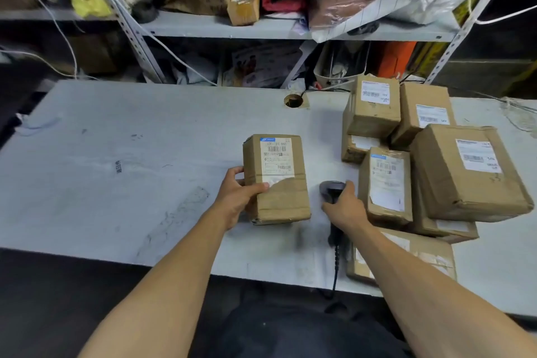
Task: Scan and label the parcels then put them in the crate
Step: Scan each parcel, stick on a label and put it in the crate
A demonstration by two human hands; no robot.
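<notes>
The left hand (236, 197) grips a brown cardboard parcel (276, 179) by its left side, thumb curled over the top face beside the white shipping label (276, 160) and fingers wrapped round the far-left edge. The parcel sits near the middle of the grey table (116, 160), label facing up, its near end looking slightly raised, though that cannot be told for certain.

The right hand (344, 206) lies just to the right of that parcel, its fingers curled round the handle of a dark barcode scanner (331, 190). The scanner's head points away from the person, and its coiled cable (336, 267) runs back over the table's near edge.

Just right of the scanner, a pile of parcels (430, 160) lies heaped, some stacked on others, most with white labels upward. One box in the pile touches or nearly touches the right hand.

Left of the held parcel, the table surface runs broad and bare to its left edge, marked only with scuffs. Beyond the parcel, a round cable hole (293, 101) sits near the table's far edge. Behind that edge stands a metal shelf rack (220, 27) crammed with bags, boxes and wrapped goods. No crate shows in view.
</notes>
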